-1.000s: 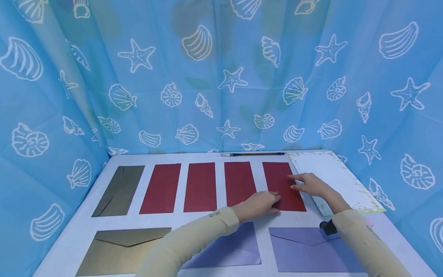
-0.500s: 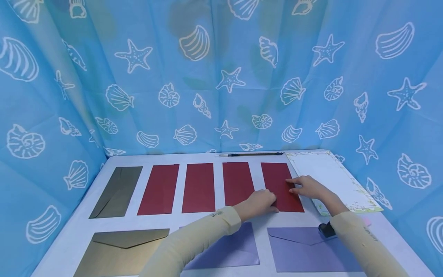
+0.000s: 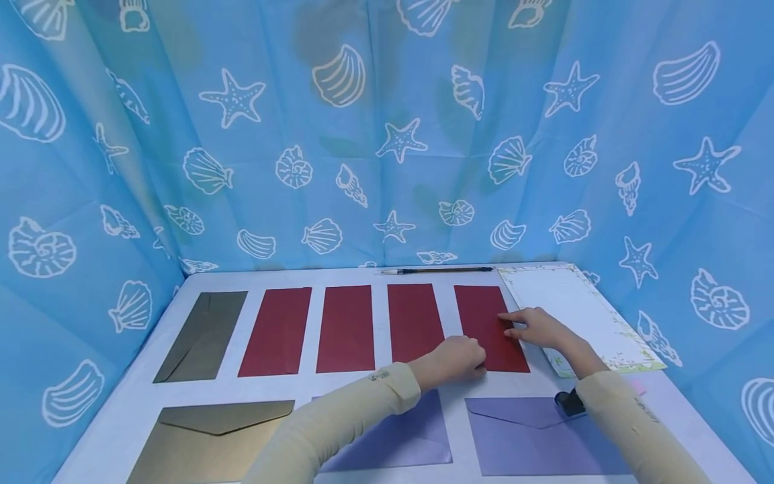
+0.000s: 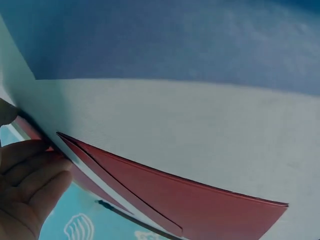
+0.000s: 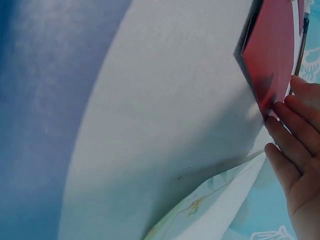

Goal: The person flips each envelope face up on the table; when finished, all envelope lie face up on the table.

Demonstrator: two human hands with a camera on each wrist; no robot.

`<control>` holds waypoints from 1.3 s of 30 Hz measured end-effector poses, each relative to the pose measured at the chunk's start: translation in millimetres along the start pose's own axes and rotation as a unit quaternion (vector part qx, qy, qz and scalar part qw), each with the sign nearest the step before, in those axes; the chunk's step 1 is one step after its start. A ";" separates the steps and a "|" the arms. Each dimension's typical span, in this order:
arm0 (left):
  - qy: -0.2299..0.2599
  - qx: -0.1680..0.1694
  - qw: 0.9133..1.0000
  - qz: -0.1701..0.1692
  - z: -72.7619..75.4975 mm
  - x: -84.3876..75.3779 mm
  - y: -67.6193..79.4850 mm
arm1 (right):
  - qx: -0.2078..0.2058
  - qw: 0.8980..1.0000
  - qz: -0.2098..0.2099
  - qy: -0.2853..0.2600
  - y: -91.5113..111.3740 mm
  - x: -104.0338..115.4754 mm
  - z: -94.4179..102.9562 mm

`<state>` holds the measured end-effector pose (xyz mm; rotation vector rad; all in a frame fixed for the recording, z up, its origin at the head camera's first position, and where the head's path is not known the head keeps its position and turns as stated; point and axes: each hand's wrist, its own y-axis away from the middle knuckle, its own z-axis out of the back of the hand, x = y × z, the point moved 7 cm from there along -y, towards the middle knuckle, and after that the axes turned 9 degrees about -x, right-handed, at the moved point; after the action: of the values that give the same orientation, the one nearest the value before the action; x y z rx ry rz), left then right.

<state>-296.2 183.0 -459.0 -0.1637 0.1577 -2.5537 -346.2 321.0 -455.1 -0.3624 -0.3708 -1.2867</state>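
Note:
Several flat envelopes lie in two rows. The rightmost red envelope (image 3: 488, 323) is between both hands. My left hand (image 3: 456, 359) is at its lower left edge, thumb and fingers either side of that edge in the left wrist view, pinching it. My right hand (image 3: 541, 329) touches its right side with extended, relaxed fingers; in the right wrist view the fingertips (image 5: 280, 107) meet the red paper. Left of it are more red envelopes (image 3: 346, 328) and a dark olive one (image 3: 201, 336). In front lie a gold envelope (image 3: 211, 440) and two lilac envelopes (image 3: 544, 437), partly covered by the sleeves.
A floral-bordered white sheet (image 3: 571, 309) lies at the right, partly behind the right hand. Along the back edge rests a writing brush (image 3: 444, 270). A small black object (image 3: 570, 403) sits by the right sleeve. A blue shell-print curtain (image 3: 387, 134) encloses the white table.
My left hand's fingers have curled in at the rightmost red envelope's left edge. My right hand has stayed nearly in place; the view has shifted slightly.

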 end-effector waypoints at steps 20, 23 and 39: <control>-0.174 -0.139 0.972 -0.080 51.3 -1.1 21.7 | -0.083 0.996 -0.045 0.000 -0.1 -15.5 19.6; -0.113 -0.148 0.981 -0.053 57.0 5.3 21.6 | -0.098 0.994 -0.054 -0.020 -1.6 -13.9 20.3; 0.011 -0.150 0.989 0.009 49.1 6.0 35.7 | -0.159 0.982 -0.017 -0.104 -11.6 8.6 28.4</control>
<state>-274.6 146.3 -415.5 -0.2470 0.5514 -2.5020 -357.2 323.9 -425.3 -0.7677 -0.3482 -1.3482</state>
